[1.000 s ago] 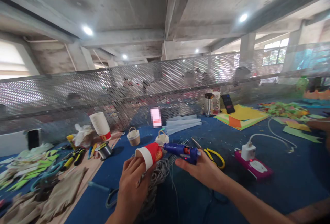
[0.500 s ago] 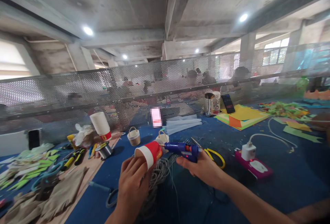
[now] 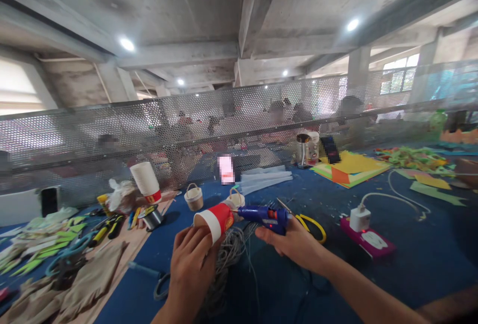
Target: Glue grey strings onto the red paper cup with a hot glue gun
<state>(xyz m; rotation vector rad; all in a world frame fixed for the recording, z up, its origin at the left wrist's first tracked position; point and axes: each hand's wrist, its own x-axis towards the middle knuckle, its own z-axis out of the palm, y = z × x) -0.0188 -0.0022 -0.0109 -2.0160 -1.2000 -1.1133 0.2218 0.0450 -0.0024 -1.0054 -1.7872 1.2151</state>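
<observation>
My left hand [image 3: 196, 259] is closed around a red and white paper cup [image 3: 218, 219], which lies tilted on its side with the open rim towards the left. In my right hand [image 3: 295, 244] is a blue hot glue gun [image 3: 261, 216], its nozzle at the base end of the cup. I cannot make out whether the tip touches it. Grey cord [image 3: 231, 252] lies in a tangled heap below the cup. Just behind stand two small baskets with handles, one basket [image 3: 193, 198] in full view and another basket [image 3: 238, 202] partly covered by the cup.
Yellow-handled scissors [image 3: 311, 227] lie beyond my right hand. Farther right is a magenta power strip [image 3: 368, 239] with a white charger. Stacked paper cups [image 3: 145, 179], a wire spool [image 3: 151, 218] and gloves [image 3: 93, 279] are at left. A perforated metal screen [image 3: 186, 140] borders the table.
The cup in my left hand has shifted very slightly to the left. My right hand and the glue gun are practically where they were.
</observation>
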